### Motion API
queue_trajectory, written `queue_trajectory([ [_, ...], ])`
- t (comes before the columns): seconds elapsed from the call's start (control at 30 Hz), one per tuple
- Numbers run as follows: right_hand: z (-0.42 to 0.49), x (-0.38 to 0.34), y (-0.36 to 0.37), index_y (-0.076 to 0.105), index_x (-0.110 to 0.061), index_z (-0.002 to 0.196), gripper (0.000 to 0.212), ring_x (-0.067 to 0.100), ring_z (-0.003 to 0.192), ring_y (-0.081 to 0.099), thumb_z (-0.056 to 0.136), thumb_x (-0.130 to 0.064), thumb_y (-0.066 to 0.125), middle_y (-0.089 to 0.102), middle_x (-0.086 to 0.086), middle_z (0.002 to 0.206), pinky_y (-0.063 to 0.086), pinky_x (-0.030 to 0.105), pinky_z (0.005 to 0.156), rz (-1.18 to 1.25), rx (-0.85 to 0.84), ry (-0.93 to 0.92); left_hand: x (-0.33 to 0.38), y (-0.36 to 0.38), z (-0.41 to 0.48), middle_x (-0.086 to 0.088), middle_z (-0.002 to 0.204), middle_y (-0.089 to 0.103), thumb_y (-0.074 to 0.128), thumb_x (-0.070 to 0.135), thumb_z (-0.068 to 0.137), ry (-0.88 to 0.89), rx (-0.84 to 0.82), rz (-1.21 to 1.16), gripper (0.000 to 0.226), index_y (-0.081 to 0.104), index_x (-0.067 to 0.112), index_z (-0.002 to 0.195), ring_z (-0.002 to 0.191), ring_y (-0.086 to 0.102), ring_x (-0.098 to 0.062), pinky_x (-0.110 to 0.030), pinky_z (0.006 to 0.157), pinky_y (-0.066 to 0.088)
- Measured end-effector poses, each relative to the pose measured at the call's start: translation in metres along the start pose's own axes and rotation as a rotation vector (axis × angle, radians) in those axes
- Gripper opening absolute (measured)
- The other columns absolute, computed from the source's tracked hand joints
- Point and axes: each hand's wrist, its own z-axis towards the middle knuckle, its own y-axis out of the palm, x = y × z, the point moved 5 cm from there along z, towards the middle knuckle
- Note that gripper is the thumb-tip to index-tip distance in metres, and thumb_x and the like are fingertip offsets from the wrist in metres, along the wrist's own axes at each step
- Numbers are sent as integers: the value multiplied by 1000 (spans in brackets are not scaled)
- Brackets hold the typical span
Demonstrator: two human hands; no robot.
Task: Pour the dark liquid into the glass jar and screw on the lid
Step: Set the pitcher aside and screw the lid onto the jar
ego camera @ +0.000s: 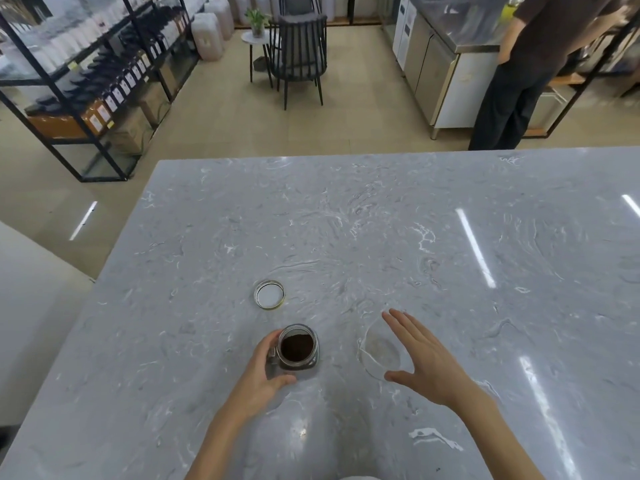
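My left hand (258,374) is wrapped around the glass jar (298,347), which stands upright and open near me on the grey marbled desk (346,220), dark brown contents showing through its mouth. My right hand (420,355) hovers flat with fingers spread, gripping nothing, over an empty clear glass bowl (375,348) just right of the jar. The lid (269,294) lies inside-up, white with a metal rim, a little farther away and apart from the jar.

Single head-worn wide-angle view, looking forward and steeply down, close over marble counter (346,220), room beyond
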Motion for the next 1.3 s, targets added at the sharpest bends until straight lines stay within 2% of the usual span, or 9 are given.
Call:
queue_trajectory([
  [0.13, 1, 1, 1, -7, -40, 153, 102, 11, 151, -3, 83, -59, 66, -9, -21, 158, 7, 30, 120, 16, 12, 6, 10, 5, 7, 6, 147, 52, 88, -1, 78, 43, -13, 55, 92, 36, 43, 141, 130, 48, 20, -3, 107, 35],
  [0.27, 2, 1, 3, -5, -38, 153, 103, 12, 151, -1, 82, -58, 67, -5, -19, 160, 8, 31, 120, 13, 6, 13, 13, 13, 4, 6, 144, 51, 87, 6, 82, 34, -7, 68, 89, 33, 48, 138, 130, 46, 14, 3, 102, 33],
  [0.57, 0, -10, -10, -27, -40, 147, 119, 16, 144, -32, 74, -72, 61, -34, -14, 156, -9, 44, 120, -48, -86, 51, 15, 6, -5, 11, 160, 34, 94, 19, 75, -42, -64, 5, 110, 20, 55, 148, 146, 37, 2, -28, 124, 29],
  [0.67, 8, -29, -34, -15, -41, 151, 102, 7, 146, -23, 81, -72, 53, -18, -18, 161, -6, 39, 121, 80, 4, -22, 16, -14, -10, 24, 158, 31, 90, 63, 66, -38, -52, -20, 107, 21, 63, 148, 146, 33, 8, -22, 119, 29],
  [0.77, 40, -56, -56, 13, -50, 151, 75, -11, 141, 21, 88, -67, 51, 29, -34, 152, 19, 24, 116, 402, -8, -1, 24, -52, -2, 39, 146, 42, 69, 90, 66, -59, 49, -54, 72, 42, 76, 131, 138, 38, 20, -11, 108, 33],
  [0.87, 103, -87, -53, 52, -35, 137, 58, -6, 97, 65, 88, -66, 49, 72, -23, 105, 50, 28, 95, 601, -141, 110, 34, -91, 29, 26, 136, 59, 73, 63, 87, -86, 181, 4, 44, 59, 55, 128, 125, 56, 7, -24, 111, 45],
  [1.0, 193, -116, -10, 59, -8, 125, 51, 19, 79, 68, 97, -49, 50, 73, 7, 99, 57, 36, 80, 863, -250, 370, 38, -114, 79, -16, 143, 58, 79, 27, 94, -166, 180, 217, 61, 53, 12, 147, 123, 61, -29, -39, 110, 47],
  [1.17, 236, -127, 39, 48, -2, 134, 63, 24, 83, 61, 98, -54, 42, 55, 14, 112, 54, 35, 80, 964, -307, 565, 35, -87, 128, -16, 152, 38, 85, 37, 86, -152, -75, 497, 95, 31, 17, 162, 147, 39, -34, -42, 118, 39],
  [1.3, 244, -123, 58, 52, -4, 130, 63, 24, 87, 60, 98, -57, 41, 56, 10, 111, 53, 38, 85, 981, -329, 626, 23, -68, 141, -9, 141, 39, 82, 36, 88, -70, -122, 608, 79, 41, 26, 155, 140, 43, -31, -44, 108, 45],
])
